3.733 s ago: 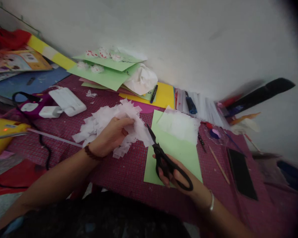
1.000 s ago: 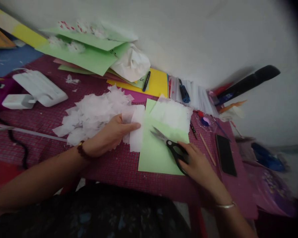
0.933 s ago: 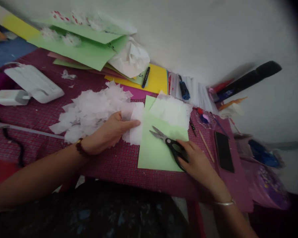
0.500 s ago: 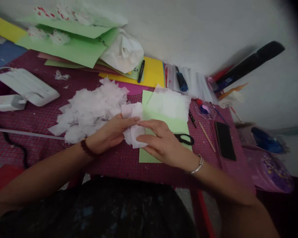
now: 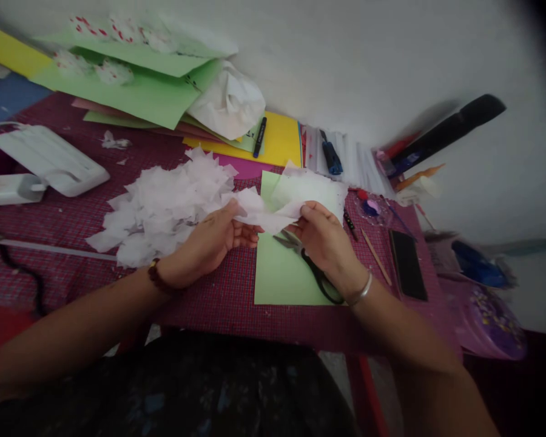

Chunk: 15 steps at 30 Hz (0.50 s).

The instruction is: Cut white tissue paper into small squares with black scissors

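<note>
Paper sheet (image 5: 286, 282): pale green is shown.
Tablecloth (image 5: 236, 303): maroon, finely checked with blue, is seen beneath the paper sheet.
Scrap pile (image 5: 164, 203): white is pictured left of the paper sheet.
Folder (image 5: 284, 136): yellow is edged in blue, behind the paper sheet.
Clothing (image 5: 173, 388): black is patterned with blue patches, nearer than the paper sheet.

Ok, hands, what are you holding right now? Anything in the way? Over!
Left hand and right hand: both gripping thin white paper. Scissors: on green sheet, partly hidden by right hand. Over.
</note>
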{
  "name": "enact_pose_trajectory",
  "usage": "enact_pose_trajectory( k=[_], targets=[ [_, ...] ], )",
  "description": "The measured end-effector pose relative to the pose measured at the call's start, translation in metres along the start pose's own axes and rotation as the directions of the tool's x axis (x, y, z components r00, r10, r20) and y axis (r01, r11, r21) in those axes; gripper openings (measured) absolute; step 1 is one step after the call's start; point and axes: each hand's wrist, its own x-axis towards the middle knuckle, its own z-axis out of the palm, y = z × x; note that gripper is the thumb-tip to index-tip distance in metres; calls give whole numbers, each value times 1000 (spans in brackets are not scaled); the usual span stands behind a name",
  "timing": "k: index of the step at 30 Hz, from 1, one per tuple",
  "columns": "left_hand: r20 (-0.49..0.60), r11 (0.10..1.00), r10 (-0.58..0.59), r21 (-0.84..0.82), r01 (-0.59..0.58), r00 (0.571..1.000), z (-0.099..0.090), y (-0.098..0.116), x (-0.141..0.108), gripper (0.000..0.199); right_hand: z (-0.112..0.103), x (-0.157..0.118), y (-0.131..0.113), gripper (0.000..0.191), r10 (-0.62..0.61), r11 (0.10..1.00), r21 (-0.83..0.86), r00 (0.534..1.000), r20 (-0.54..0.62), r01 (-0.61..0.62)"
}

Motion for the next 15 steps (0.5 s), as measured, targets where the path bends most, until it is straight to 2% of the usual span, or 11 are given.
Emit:
enact_pose_trajectory(
  k=[3, 7, 9, 12, 13, 15],
  targets=[
    [-27, 1000, 15, -2, -15, 1000, 1, -1, 1, 42, -9, 19, 0, 19, 22, 997, 69, 999, -41, -19],
    [-103, 999, 35, 34, -31, 994, 3, -1, 1, 39, -11, 30, -6, 22, 23, 1000, -13, 1000, -16, -23],
    [-110, 997, 53, 61, -47, 993, 4, -1, 0, 39, -12, 38, -13, 23, -49, 998, -44, 998, -32, 47],
    [-87, 992, 82, 103, -73, 993, 5, 1, -3, 31, -19, 61, -23, 19, -206, 976, -105, 967, -150, 192],
    [-88, 989, 93, 120, -82, 992, 5, 2, -4, 28, -23, 69, -24, 17, -242, 964, -155, 952, -189, 215],
    [-107, 984, 101, 156, -84, 989, 7, 5, -6, 25, -29, 82, -24, 18, -281, 931, -294, 939, -197, 216]
  ],
)
